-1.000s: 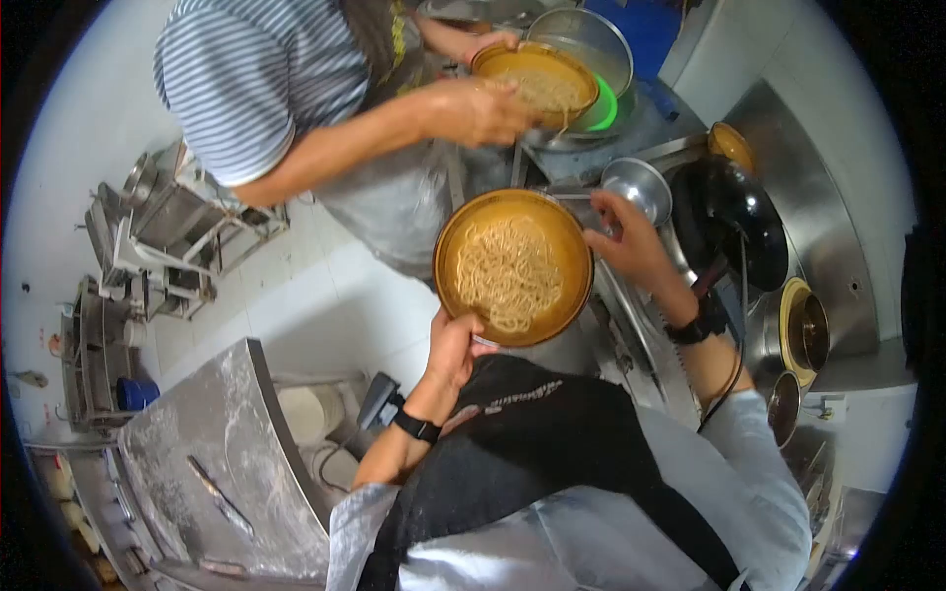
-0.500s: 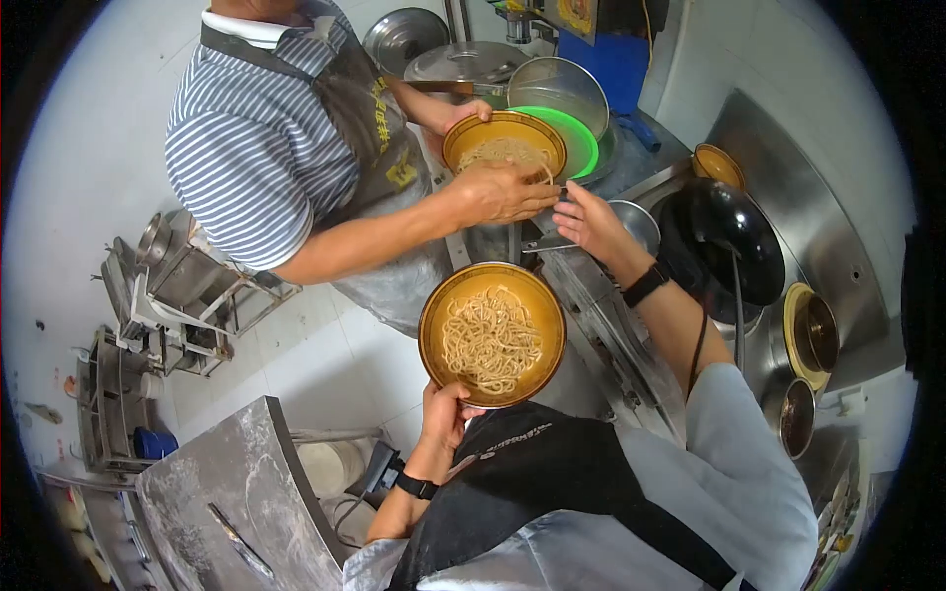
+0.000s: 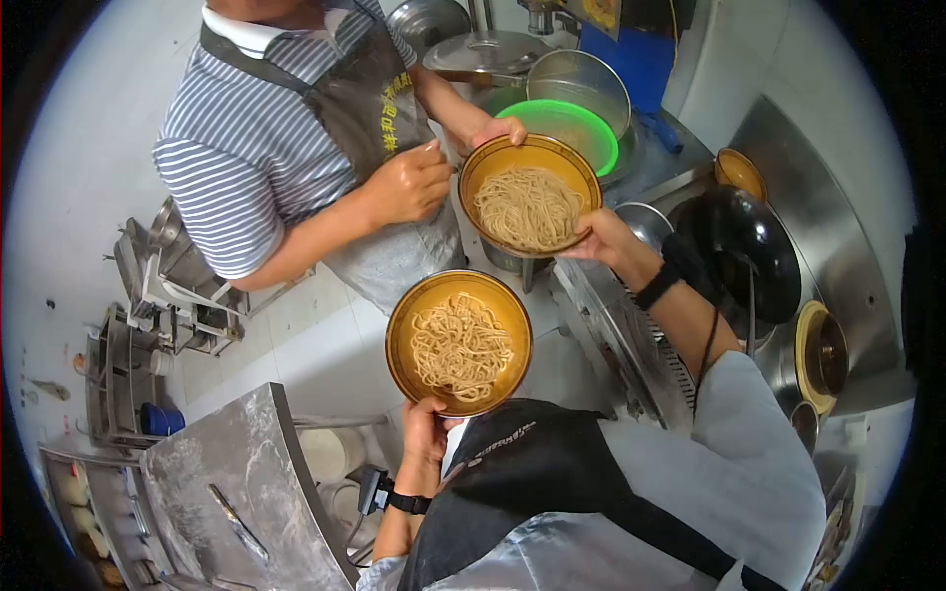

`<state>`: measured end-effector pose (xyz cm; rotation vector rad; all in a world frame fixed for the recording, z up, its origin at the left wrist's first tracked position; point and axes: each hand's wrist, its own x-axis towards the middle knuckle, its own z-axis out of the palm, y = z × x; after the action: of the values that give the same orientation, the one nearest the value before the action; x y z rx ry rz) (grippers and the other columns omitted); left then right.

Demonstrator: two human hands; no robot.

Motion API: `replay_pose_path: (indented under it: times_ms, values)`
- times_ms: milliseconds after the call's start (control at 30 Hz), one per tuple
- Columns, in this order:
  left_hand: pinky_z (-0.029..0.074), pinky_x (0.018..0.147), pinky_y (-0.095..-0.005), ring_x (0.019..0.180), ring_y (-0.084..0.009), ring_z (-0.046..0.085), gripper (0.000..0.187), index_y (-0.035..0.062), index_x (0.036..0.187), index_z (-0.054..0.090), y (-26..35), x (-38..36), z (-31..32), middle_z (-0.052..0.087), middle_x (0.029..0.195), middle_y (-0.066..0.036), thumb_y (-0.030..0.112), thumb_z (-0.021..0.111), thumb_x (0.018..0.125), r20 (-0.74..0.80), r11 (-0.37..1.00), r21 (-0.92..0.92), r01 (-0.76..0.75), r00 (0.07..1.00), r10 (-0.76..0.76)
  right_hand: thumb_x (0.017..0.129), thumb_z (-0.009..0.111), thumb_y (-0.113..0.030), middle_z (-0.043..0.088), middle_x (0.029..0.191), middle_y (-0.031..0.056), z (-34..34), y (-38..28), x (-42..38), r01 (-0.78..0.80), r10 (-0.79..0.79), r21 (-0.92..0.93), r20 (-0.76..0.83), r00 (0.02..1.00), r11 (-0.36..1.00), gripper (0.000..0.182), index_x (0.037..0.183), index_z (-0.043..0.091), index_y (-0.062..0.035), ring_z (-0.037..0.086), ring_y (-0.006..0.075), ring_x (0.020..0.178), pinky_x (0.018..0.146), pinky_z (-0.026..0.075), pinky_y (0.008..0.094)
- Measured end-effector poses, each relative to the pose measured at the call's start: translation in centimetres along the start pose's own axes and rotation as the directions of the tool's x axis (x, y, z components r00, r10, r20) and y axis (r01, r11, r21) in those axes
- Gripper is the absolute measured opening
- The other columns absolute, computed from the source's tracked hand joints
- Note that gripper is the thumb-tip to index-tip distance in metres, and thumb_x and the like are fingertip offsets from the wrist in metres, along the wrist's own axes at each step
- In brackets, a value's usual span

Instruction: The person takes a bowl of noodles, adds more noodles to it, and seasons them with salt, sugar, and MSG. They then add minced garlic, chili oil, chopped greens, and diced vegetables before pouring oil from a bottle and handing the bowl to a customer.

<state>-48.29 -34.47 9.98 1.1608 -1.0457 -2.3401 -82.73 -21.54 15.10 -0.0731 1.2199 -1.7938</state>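
Note:
My left hand [image 3: 426, 429] grips the near rim of a brown bowl [image 3: 399, 340] with noodles [image 3: 461, 345] in it, held in front of my apron. My right hand [image 3: 601, 236] is closed on the right rim of a second brown bowl [image 3: 567, 158], which holds a mound of paler noodles [image 3: 530, 209]. A co-worker's hand [image 3: 498, 131] is still on the far rim of that second bowl. The co-worker's other hand [image 3: 409, 184] is curled in front of their apron, apart from both bowls. My fingers under the rims are partly hidden.
A black wok [image 3: 734, 246] stands on the stove at right. Behind the second bowl are a green-rimmed basin [image 3: 606, 138] and a mesh strainer [image 3: 591, 79]. A floured metal table [image 3: 227, 473] is at lower left. The co-worker [image 3: 236, 148] stands opposite.
My right hand has taken hold of the second bowl, which moved toward me and right. The co-worker's one hand drew back from its noodles. My left hand's bowl shifted slightly left.

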Motion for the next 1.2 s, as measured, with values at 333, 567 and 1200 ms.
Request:
replay_pose_path:
  times_ms: [333,567,1200]
  values:
    - [0.053,0.041,-0.0249,0.058,-0.0218,0.060,0.039,-0.0072,0.102,0.047,0.0,1.9,-0.6,0.058,0.085,-0.015,-0.001,0.043,0.064,0.097,0.999,-0.001,-0.039,0.995,0.039,0.062,0.044,0.008,0.055,0.093,0.0166,-3.9,6.1,-16.0,0.212,-0.219,-0.054,-0.276,0.936,0.976,0.050,0.112,0.040,0.0029,0.061,0.0257,0.070,0.050,0.054,0.0340]
    - [0.050,0.043,-0.0250,0.062,-0.0187,0.060,0.039,-0.0035,0.101,0.049,1.8,1.1,-0.1,0.060,0.085,-0.011,0.003,0.047,0.063,0.155,0.986,0.154,0.065,0.984,-0.090,0.062,0.044,0.011,0.053,0.103,0.0123,-3.5,11.7,-26.0,0.296,-0.169,0.151,-0.548,0.819,0.943,0.056,0.117,0.038,0.0009,0.058,0.0215,0.085,0.065,0.052,0.0316]
    - [0.036,0.037,-0.0216,0.047,-0.0130,0.048,0.035,-0.0046,0.095,0.049,4.2,5.4,-3.4,0.056,0.074,-0.009,0.004,0.048,0.061,0.358,0.859,0.481,0.175,0.855,-0.375,0.068,0.037,0.005,0.050,0.109,0.0229,-3.5,21.5,-35.2,0.545,-0.027,0.176,-0.939,0.344,0.820,0.051,0.119,0.034,0.0049,0.056,0.0387,0.092,0.071,0.052,0.0497]
